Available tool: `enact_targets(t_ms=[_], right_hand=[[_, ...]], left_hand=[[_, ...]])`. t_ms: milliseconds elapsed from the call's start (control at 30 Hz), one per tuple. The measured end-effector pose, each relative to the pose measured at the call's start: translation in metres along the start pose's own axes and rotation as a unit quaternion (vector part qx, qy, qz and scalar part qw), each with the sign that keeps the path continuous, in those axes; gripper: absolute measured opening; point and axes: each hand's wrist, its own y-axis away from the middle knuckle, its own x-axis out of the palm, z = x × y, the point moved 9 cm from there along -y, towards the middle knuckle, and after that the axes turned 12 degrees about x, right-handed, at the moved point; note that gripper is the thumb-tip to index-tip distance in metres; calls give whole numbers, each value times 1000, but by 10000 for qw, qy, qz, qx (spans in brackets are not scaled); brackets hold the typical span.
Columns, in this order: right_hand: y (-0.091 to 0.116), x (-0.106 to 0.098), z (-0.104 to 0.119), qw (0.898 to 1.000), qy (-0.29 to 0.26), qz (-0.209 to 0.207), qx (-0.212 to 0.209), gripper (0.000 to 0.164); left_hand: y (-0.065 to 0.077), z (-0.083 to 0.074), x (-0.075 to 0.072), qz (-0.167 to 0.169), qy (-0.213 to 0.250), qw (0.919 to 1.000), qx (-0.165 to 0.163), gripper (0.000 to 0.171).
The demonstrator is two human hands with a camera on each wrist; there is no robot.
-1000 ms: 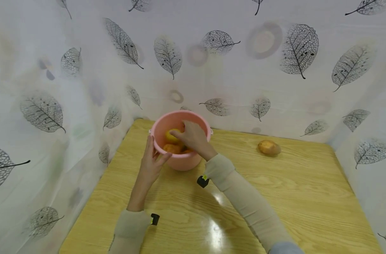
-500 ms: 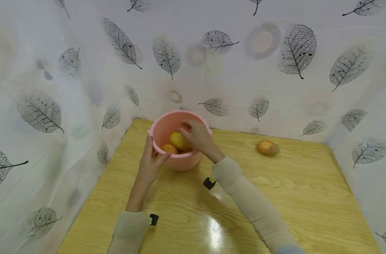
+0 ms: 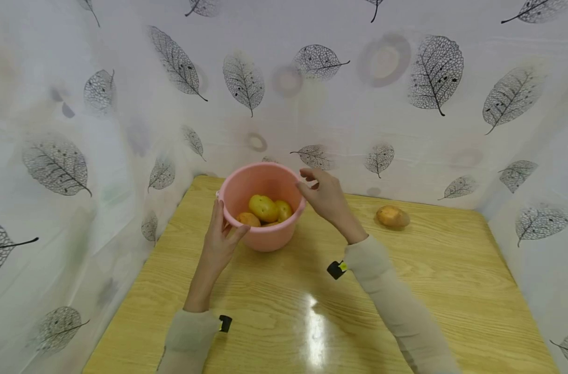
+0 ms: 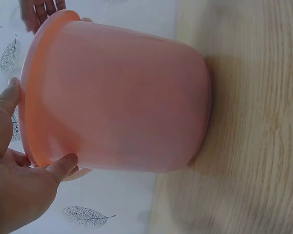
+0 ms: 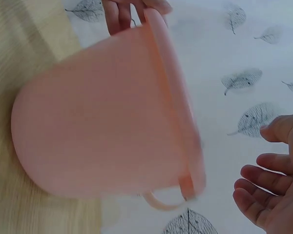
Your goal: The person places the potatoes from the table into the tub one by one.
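Note:
A pink bucket (image 3: pixel 270 239) stands near the back left of the table with several potatoes (image 3: pixel 263 209) inside. My left hand (image 3: pixel 219 241) grips its left rim, thumb on the near side and fingers along the outer wall; the left wrist view shows the thumb and fingers at the rim (image 4: pixel 29 97). Just off the bucket's right rim hangs my right hand (image 3: pixel 327 200), fingers loosely bent and nothing between them. In the right wrist view that right hand (image 5: pixel 276 180) is apart from the bucket wall (image 5: pixel 102 122). A lone potato (image 3: pixel 392 216) lies on the table to the right.
The wooden table (image 3: pixel 405 291) reaches toward me and to the right. Leaf-patterned sheeting (image 3: pixel 340 114) hangs behind the table and at both sides. The bucket's handle (image 5: pixel 163 202) hangs by its outer wall in the right wrist view.
My right hand has come out of the bucket and moved right, past its rim, letting go of a yellow potato inside. The left hand stays at the rim.

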Motion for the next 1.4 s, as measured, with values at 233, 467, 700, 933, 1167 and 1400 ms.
enact_targets(t_ms=[233, 467, 700, 933, 1167, 1400], right_hand=[[8, -37, -28, 9995, 92, 13, 303, 45], [18, -66, -55, 9984, 200, -24, 524, 48], [29, -93, -76, 9965, 339, -103, 762, 50], [40, -121, -100, 9946, 454, -276, 894, 51], [51, -145, -117, 9928, 584, -483, 923, 50], [59, -162, -134, 9898, 744, -501, 1105, 53]], left_hand=[[0, -2, -1, -34, -98, 9999, 95, 97], [2, -2, -3, -36, -84, 9999, 52, 96], [2, -17, -2, 35, -11, 9998, -175, 95], [3, -30, -1, 112, -39, 9997, -230, 94], [2, -4, -1, 11, -111, 9999, 7, 95], [1, -4, 0, -66, -45, 9999, 108, 93]])
